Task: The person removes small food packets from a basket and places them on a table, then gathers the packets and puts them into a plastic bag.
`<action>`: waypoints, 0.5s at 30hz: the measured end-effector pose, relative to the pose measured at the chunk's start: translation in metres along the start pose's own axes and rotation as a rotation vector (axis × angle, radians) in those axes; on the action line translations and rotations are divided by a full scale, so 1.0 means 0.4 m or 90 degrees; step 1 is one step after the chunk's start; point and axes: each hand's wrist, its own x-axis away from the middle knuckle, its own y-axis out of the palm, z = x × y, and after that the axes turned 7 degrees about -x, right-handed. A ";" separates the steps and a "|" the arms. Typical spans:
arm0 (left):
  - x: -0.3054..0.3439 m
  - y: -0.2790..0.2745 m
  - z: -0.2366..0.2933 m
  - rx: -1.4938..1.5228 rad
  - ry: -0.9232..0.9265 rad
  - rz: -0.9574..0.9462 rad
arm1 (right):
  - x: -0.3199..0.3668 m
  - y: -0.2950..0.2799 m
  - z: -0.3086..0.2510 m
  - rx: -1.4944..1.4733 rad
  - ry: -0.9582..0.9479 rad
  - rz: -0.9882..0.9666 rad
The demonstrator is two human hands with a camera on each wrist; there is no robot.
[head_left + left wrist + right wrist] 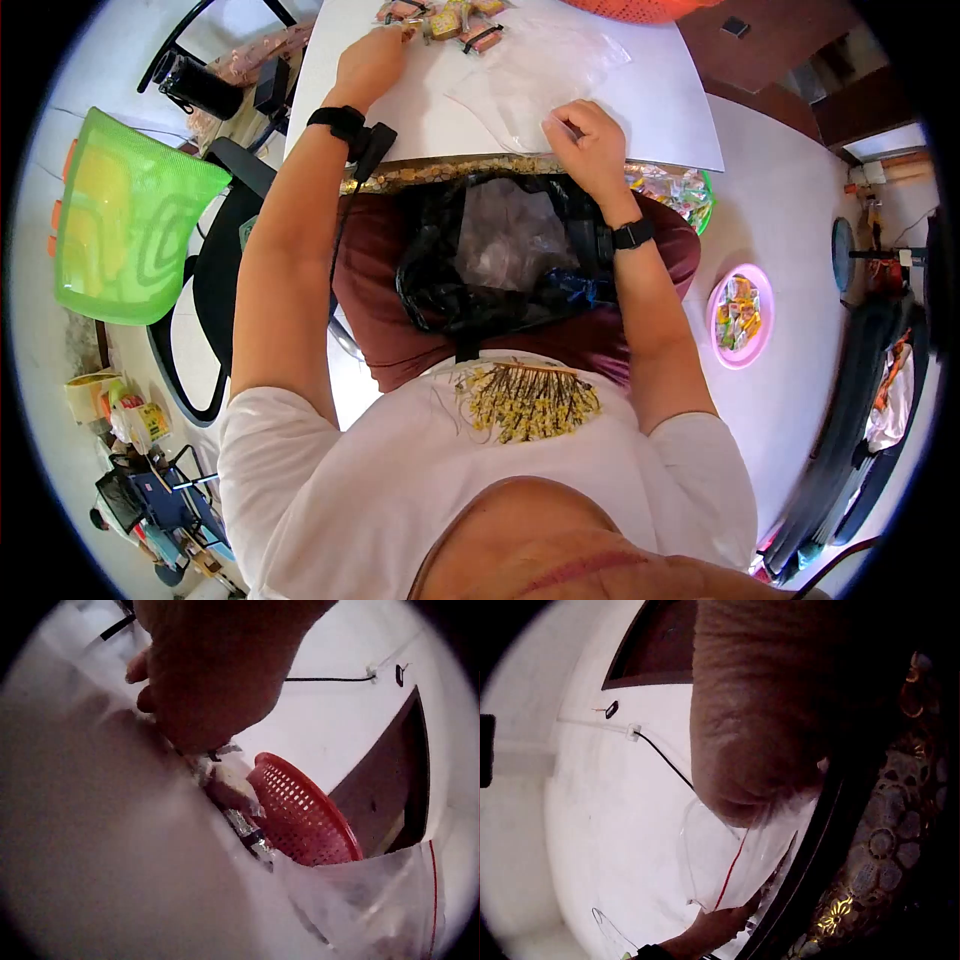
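At the far left of the table, my left hand (372,68) reaches to a pile of small wrapped packets (447,24), some with dark bands. In the left wrist view, packets (234,791) lie right under the hand, whose fingertips are mostly hidden; I cannot tell whether it grips one. My right hand (590,150), near the table's front edge, has curled fingers and pinches the edge of a clear plastic zip bag (540,85). The bag spreads flat over the table between both hands. Its red zip line shows in the right wrist view, where the bag (720,862) hangs from the hand.
An orange-red perforated basket (640,8) stands at the table's far edge. On my lap lies a black plastic bag (420,270) with clear plastic bags (510,235) on it. A pink basin (712,325) of packets sits on the floor at right; a green-backed chair (130,220) stands at left.
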 end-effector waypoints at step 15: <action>0.233 -0.258 0.227 0.735 -0.179 -0.293 | 0.000 0.005 0.000 -0.021 0.059 -0.005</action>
